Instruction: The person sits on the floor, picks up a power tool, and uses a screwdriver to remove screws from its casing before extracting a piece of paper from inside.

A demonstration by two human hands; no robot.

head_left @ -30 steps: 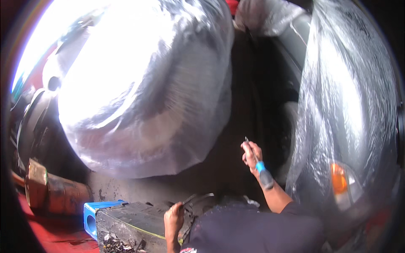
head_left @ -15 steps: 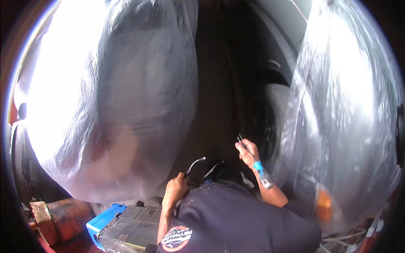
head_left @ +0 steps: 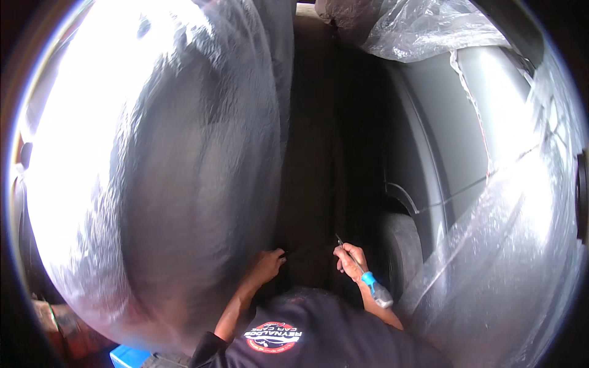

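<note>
Between wrapped cars, right hand [head_left: 351, 260] keeps screwdriver [head_left: 363, 276], left hand [head_left: 267, 265] risen

Down in the dark gap between two vehicles wrapped in clear plastic sheeting, both hands are up and working. The right hand [head_left: 351, 259] closes its grip around a screwdriver [head_left: 363, 275], blue-and-grey handle pointing back toward the wrist, thin shaft aimed up and to the left. The left hand [head_left: 267, 264] sits just across from it, fingers curled at the edge of the plastic-covered body panel [head_left: 165, 184] on the left, touching a thin dark cable [head_left: 302, 250] that runs between the two hands. On the right, a grey fender [head_left: 429, 153] curves over a dark tyre [head_left: 402, 251]. A blue box [head_left: 129, 357] peeks in at the bottom.
</note>
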